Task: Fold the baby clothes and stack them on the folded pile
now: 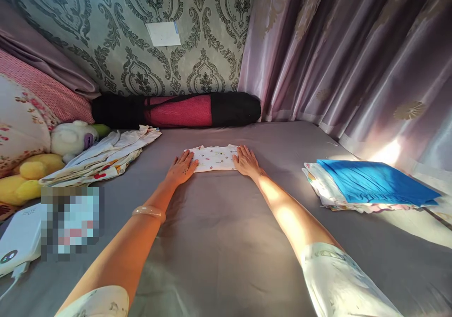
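Note:
A small white garment or cloth with a fine printed pattern [215, 159] lies folded flat on the grey sheet [226, 241]; its exact kind does not show. My left hand [183, 167] rests palm down on its left edge, fingers stretched out. On the right edge my right hand [246, 161] lies flat in the same way, fingers forward. Both arms reach straight ahead, and a bangle [150, 212] circles my left forearm.
At left lies a loose pile of light clothes [106, 154], beside plush toys [72, 138] and a white power bank [24, 234] with a cable. A folded stack topped with blue cloth [377, 180] sits at right. A black-and-red mesh bag [178, 111] lies along the wall.

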Demonstrator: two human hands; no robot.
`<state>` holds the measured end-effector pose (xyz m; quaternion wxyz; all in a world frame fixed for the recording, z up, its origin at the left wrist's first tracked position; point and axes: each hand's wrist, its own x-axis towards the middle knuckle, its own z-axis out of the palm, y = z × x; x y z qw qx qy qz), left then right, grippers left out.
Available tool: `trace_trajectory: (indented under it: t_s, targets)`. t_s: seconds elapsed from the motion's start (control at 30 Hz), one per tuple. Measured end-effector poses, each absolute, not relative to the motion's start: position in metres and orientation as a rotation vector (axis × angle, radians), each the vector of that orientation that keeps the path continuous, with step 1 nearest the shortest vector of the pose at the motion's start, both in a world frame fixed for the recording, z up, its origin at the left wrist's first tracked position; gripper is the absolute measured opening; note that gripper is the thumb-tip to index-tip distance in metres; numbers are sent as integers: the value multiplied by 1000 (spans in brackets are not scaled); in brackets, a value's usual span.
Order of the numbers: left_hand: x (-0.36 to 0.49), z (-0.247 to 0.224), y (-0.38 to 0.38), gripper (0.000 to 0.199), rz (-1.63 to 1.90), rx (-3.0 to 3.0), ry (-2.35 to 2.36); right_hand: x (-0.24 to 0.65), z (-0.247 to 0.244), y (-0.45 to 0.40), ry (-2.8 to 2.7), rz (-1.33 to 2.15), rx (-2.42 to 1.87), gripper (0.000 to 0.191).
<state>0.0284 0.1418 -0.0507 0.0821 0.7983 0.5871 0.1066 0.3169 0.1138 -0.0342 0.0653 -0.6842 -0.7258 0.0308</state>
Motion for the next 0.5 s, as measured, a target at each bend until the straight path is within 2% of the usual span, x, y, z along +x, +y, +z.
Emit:
trace_trajectory:
  t_s: [0.17,0.3,0.5]
  targets:
    - [29,-42,132,58,511,2382,1764,314,-23,114,-2218,102,-2085,61]
    - [32,-38,124,53,664,2507,1743,301,-12,114,-2322,57,-1870,59]
    - [33,-40,125,54,491,2503,1717,291,-19,115,-2441,207,-1743,59]
